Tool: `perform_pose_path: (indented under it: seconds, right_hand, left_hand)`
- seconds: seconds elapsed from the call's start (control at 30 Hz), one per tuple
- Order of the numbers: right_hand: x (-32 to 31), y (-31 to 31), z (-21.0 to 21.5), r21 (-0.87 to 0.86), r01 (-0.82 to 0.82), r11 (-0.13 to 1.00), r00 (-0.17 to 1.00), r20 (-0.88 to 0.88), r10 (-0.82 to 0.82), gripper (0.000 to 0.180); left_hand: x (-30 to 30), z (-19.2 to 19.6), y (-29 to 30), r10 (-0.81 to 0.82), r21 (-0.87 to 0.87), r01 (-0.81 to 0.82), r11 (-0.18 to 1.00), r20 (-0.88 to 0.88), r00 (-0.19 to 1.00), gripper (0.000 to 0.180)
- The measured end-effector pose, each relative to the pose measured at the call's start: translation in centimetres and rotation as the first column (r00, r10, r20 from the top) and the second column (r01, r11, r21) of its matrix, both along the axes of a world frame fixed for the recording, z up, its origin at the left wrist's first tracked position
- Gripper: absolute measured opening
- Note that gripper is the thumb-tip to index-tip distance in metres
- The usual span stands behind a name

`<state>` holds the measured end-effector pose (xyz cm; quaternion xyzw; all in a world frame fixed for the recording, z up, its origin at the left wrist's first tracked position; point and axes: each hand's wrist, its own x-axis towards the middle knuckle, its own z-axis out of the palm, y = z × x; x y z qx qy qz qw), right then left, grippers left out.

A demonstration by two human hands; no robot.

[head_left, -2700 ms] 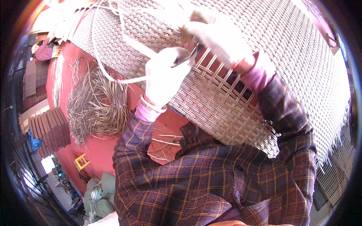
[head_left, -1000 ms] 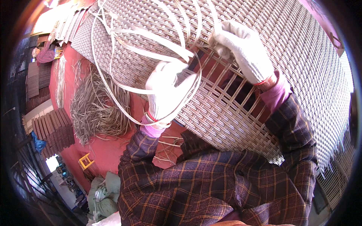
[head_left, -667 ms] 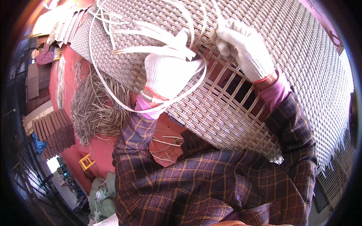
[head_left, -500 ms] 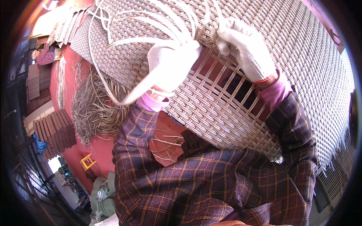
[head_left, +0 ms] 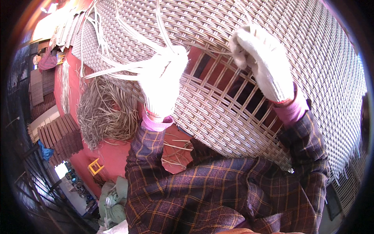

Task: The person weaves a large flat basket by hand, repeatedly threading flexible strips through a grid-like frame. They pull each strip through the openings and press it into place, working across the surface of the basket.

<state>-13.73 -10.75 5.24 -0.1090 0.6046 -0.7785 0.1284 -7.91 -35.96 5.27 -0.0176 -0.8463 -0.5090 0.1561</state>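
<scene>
Just off the middle toward eleven o'clock, the left hand (head_left: 161, 80), over the woven sheet (head_left: 218, 113), with strips (head_left: 117, 70) in it. At two, the right hand (head_left: 265, 62), at the edge of a gap (head_left: 233, 84) in the sheet, with one thin strip (head_left: 246, 13) in it. At nine, left of the sheet, a heap (head_left: 111, 117) on the floor (head_left: 117, 156). Past the heap, a stack of panels (head_left: 60, 136). At eight, a small frame (head_left: 99, 171). At seven, sacks (head_left: 113, 201). At six, between left sleeve (head_left: 146, 146) and sheet, loose strands (head_left: 177, 159) on the floor.
</scene>
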Motion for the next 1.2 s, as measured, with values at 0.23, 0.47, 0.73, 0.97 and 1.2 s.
perform_pose_path:
  seconds: [0.23, 0.47, 0.73, 0.97, 1.2]
  right_hand:
    - [2.0, 0.4, 0.8, 0.168, -0.021, 0.985, 0.996, -0.076, 0.035, 0.02]
    - [4.0, 1.6, 2.0, 0.107, 0.127, 0.986, 0.991, 0.026, -0.13, 0.029]
    - [6.3, 4.8, 1.8, 0.173, 0.346, 0.922, 0.931, 0.063, -0.361, 0.033]
    - [8.6, 10.9, 0.4, 0.1, 0.465, 0.88, 0.879, 0.065, -0.472, 0.036]
    - [13.1, 16.2, 0.1, 0.149, 0.591, 0.793, 0.799, 0.033, -0.601, 0.043]
  left_hand:
    - [0.0, 1.0, 0.0, 0.011, 0.476, -0.101, 0.873, 0.187, 0.982, 0.015]
    - [2.5, 1.5, -0.6, -0.027, 0.099, 0.018, 0.995, 0.084, 0.996, 0.021]
    - [9.4, 1.7, -0.1, 0.042, 0.367, -0.058, 0.928, 0.052, 0.998, 0.028]
    - [10.9, 2.2, 3.8, -0.202, -0.253, 0.194, 0.948, -0.004, 0.979, 0.029]
    - [11.1, 1.9, 9.1, -0.444, -0.001, 0.449, 0.893, 0.148, 0.884, 0.012]
